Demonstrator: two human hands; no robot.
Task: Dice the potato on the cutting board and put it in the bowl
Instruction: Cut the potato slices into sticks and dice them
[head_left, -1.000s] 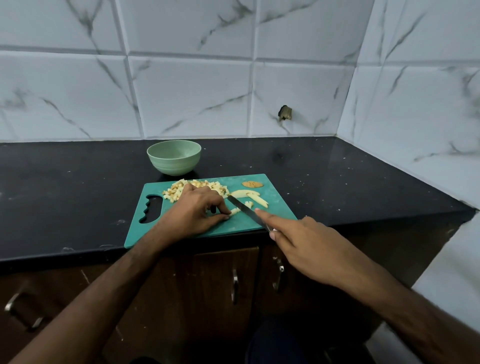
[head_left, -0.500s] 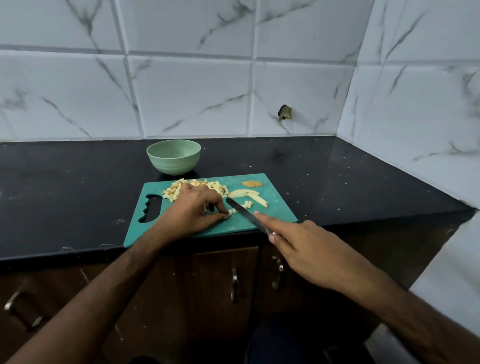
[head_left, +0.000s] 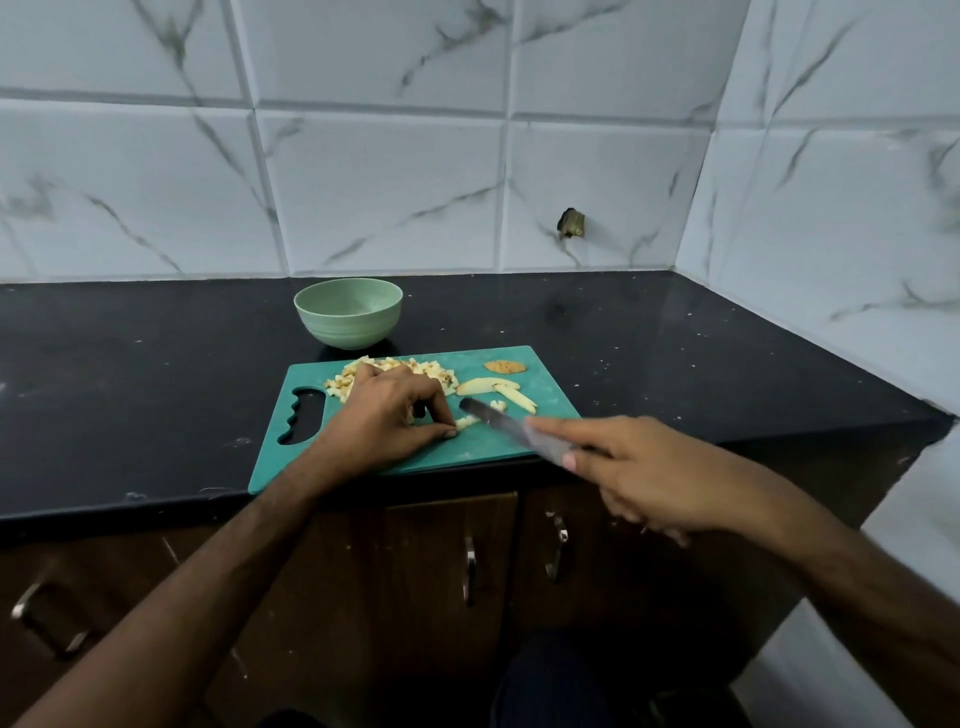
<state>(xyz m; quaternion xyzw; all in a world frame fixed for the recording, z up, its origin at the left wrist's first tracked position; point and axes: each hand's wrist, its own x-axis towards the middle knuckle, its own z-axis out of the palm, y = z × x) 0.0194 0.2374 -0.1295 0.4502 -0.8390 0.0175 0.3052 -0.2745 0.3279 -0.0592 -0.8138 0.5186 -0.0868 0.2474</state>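
Note:
A teal cutting board (head_left: 540, 364) lies at the counter's front edge. A pile of diced potato (head_left: 434, 370) sits at its far side, partly hidden by my left hand (head_left: 387, 421). That hand pinches a small potato strip (head_left: 466, 422) against the board with thumb and fingers. My right hand (head_left: 639, 470) grips a knife (head_left: 498, 420), index finger stretched along the blade, whose tip rests by the strip. Two potato slices (head_left: 498, 389) and a brown peel piece (head_left: 505, 366) lie on the board's right part. An empty green bowl (head_left: 348, 312) stands just behind the board.
The black counter (head_left: 130, 374) runs left and right of the board, ending in a corner of marble-tiled walls (head_left: 831, 234). Brown cabinet doors with metal handles (head_left: 470, 569) are below the counter edge.
The knife blade has shifted slightly left toward the strip under my left fingers. My left hand stays on the board holding the piece.

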